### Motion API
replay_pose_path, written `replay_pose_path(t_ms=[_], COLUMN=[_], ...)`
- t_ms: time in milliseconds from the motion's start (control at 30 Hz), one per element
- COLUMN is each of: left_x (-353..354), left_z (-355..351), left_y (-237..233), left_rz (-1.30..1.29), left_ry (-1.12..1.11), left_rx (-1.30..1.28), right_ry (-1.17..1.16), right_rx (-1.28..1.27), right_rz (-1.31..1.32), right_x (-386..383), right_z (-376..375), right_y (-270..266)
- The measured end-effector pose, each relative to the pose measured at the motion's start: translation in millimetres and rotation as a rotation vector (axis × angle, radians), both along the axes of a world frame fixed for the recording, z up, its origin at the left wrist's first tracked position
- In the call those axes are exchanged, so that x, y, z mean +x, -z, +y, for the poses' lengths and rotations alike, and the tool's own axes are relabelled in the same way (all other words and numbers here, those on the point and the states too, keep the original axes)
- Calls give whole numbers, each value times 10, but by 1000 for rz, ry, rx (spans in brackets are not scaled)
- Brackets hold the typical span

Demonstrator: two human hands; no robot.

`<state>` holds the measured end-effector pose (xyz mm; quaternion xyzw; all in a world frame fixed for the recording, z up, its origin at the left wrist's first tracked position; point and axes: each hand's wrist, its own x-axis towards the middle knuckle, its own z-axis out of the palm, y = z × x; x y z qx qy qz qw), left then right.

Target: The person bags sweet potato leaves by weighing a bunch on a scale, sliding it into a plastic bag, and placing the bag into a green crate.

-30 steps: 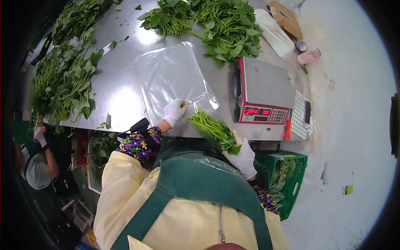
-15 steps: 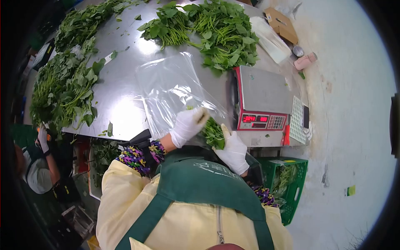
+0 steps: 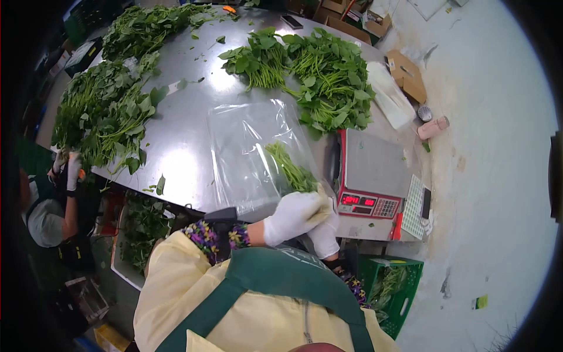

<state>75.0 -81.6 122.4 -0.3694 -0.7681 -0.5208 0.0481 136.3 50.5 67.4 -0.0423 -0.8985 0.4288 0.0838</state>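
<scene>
A clear plastic bag (image 3: 240, 135) lies on the metal table, with a small bunch of leafy green stems (image 3: 287, 167) showing through its film. At the bag's near right corner, my gloved left hand (image 3: 296, 218) is closed, fingers pinched on the bag's edge beside the leafy end. My right hand (image 3: 325, 236), also in a white glove, meets it from below and right. Its fingers are partly hidden behind the left, and they seem closed on the same corner of the bag.
A red digital scale (image 3: 375, 170) stands to the right of the bag. Greens are heaped at the back (image 3: 331, 76) and left (image 3: 105, 111). Flat plastic bags (image 3: 390, 97), an open carton (image 3: 406, 76) and a pink bottle (image 3: 434, 127) line the right. Another person's gloved hand (image 3: 73, 170) is at far left.
My left hand has moved right and down to meet my right hand at the bag's corner. The green bunch now lies farther inside the bag. The view has shifted.
</scene>
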Motion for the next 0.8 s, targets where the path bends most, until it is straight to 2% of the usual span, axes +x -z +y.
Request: replay_pose_path(t_ms=[33,67,100,133,167,200,267,300,367,400,433,467,533,567,600,633,667,733,767,800], left_x=[6,4,74,51,-38,-114,-319,-323,-135,-2,127,166,161,114,63,31,8,-34,-49,-65], left_z=[-117,-217,-250,-257,-352,-409,-426,-321,55,349,369,403,469,502,531,551,517,402,397,402], left_y=[-106,-58,331,369,275,393,1098,1922,1240,995,778,606,301,330,388,445,441,392,259,281], left_rz=[-70,105,54,-85,-251,-248,-1291,-1583,-1881,-1868,-1958,-2088,-2102,-2106,-2195,-2231,-2228,-1994,-2055,-2057], left_ry=[-78,-240,-448,-663,-851,-839,-856,-537,-220,182,303,387,375,388,679,993,1000,465,284,280], left_rx=[147,318,533,788,750,756,812,916,860,1221,1106,1008,1099,1099,1401,1712,1723,1197,1169,1193], right_ry=[25,27,109,195,242,251,207,216,164,117,-98,-111,-142,-268,-357,-410,-469,-435,-409,-385], right_rx=[-93,-89,55,197,79,82,97,154,154,151,-123,306,599,704,784,731,679,522,561,657], right_rz=[-16,-3,-133,-263,-192,-182,-127,-138,-179,-239,-176,-287,-414,-462,-294,-335,-376,-312,-292,-234], right_x=[-49,-99,-145,-188,-229,-271,-366,-434,-636,-758,-971,-1112,-1269,-1275,-1244,-1172,-1088,-844,-726,-605], right_z=[-3,-17,-52,-64,-45,-37,-15,2,-57,-59,67,47,-30,-9,58,175,133,136,202,243], right_y=[-20,-162,-404,-543,-522,-555,-650,-655,-984,-1124,-1026,-1306,-1669,-1841,-1801,-1867,-2132,-2428,-2431,-2377])
